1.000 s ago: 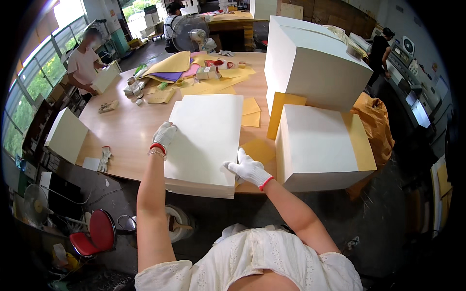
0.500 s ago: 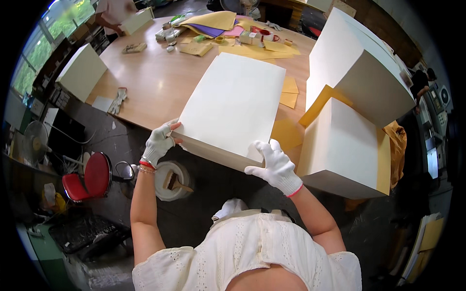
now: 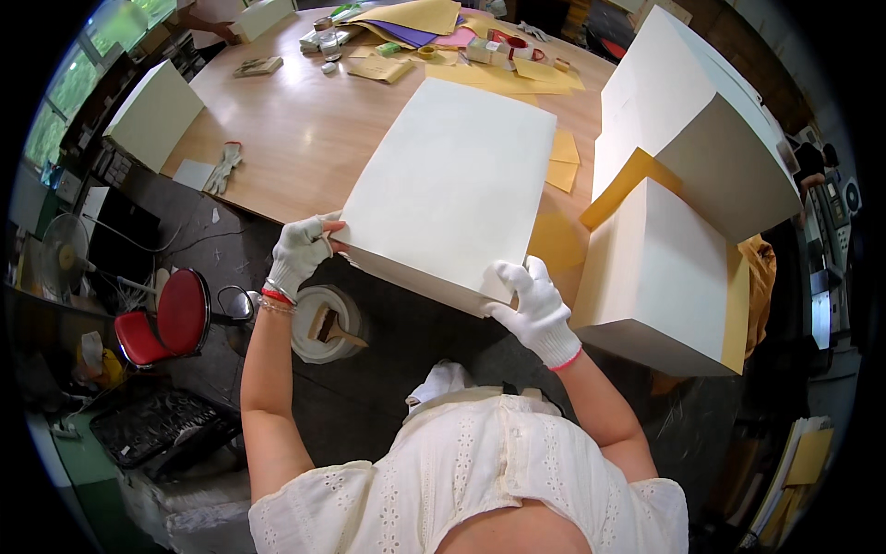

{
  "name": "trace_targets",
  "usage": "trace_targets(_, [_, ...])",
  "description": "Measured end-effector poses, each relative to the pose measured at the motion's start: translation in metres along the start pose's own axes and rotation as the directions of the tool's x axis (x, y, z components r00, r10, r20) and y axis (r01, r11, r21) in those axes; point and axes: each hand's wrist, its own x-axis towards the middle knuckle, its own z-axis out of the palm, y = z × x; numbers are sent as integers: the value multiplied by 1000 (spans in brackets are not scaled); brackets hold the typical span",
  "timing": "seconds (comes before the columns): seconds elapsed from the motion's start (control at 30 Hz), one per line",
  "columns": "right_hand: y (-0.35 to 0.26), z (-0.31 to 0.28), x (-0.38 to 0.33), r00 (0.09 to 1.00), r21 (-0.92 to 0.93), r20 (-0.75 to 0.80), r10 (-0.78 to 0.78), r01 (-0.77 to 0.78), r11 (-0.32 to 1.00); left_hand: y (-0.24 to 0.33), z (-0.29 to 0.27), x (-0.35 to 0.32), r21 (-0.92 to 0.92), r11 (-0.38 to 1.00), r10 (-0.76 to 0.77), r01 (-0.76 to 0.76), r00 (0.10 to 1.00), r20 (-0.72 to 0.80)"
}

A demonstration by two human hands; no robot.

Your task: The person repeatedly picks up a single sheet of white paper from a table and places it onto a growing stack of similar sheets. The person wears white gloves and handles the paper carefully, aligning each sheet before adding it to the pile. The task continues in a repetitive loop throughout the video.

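A thick stack of white paper [image 3: 452, 185] lies at the near edge of the table, its front side jutting over the edge. My left hand [image 3: 300, 254], in a white knit glove with bare fingertips, grips the stack's near left corner. At the near right corner, my right hand [image 3: 535, 309] in a white glove presses, thumb against the front face and fingers bent round the side. Right of it stands another thick paper stack [image 3: 683, 258] with yellow sheets at its edges. Behind that rises a taller white stack [image 3: 701, 138].
On the wooden table [image 3: 286, 138] lie yellow sheets [image 3: 563, 162], a spare glove [image 3: 224, 166] and a red-and-white cup [image 3: 519, 46]. Below sits a white bucket [image 3: 309, 351] with a brush [image 3: 332, 328]. A red chair [image 3: 180, 314] stands left. A person's arm [image 3: 208, 26] shows far left.
My right hand has closed from a spread pose onto the near right corner of the paper stack. My left hand keeps its corner. The view has shifted slightly.
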Motion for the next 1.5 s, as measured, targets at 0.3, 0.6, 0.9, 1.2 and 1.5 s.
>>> trace_targets(0.3, [34, 10, 1, 950, 481, -35, 309, -255, 839, 96, 9, 9, 691, 704, 139, -160, 987, 87])
trace_targets(0.6, [16, 55, 8, 877, 711, 33, 480, -358, 605, 91, 65, 2, 695, 625, 249, -356, 935, 254])
trace_targets(0.9, [18, 20, -38, 906, 673, 68, 417, -350, 651, 139, 108, 14, 585, 780, 181, -224, 974, 132])
trace_targets(1.2, [90, -117, -210, 824, 493, 230, 518, -557, 669, 308, 420, 23, -97, 684, 624, -723, 511, 591])
trace_targets(1.5, [138, -202, -296, 659, 693, -50, 750, -518, 501, 325, 547, 12, 140, 477, 573, -868, 428, 699])
